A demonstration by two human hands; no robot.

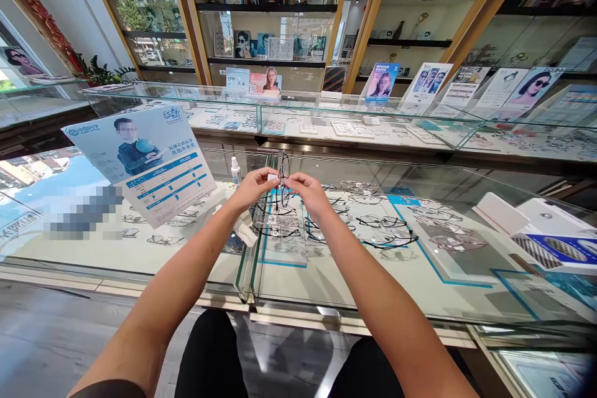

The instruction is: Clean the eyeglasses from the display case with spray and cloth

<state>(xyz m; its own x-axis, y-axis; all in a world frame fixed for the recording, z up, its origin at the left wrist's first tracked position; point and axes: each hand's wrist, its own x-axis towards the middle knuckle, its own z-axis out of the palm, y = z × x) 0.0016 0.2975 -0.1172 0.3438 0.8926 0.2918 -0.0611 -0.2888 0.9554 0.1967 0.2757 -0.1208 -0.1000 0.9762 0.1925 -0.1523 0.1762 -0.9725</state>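
Largest for me is the wooden-framed wall of shelves, far behind the fingers, with framed pictures and trophies upon it. In front of it, also beyond the fingers, I see the far glass counter, on which cards are standing. The near glass showcase spreads below the fingers and to both sides of them. To the left of the left fingers, a large tilted placard with blue table lines stands over the showcase. Far to the right of the right fingers there is a white box, its flap raised, with a blue side.

Next come the two hands that I follow through the head camera. The left hand and the right hand almost meet, thumb and fingertips of each pinching the same thing; how the remaining fingers are placed, I cannot tell exactly. Left of the left fingertips and a little behind, I notice a white spray bottle. Below and to the right of the right fingers, several black-rimmed eyeglasses lie in rows. The thing itself, a dark pair of glasses, is between the two hands, turned upright, one lens above the fingertips and one below them.
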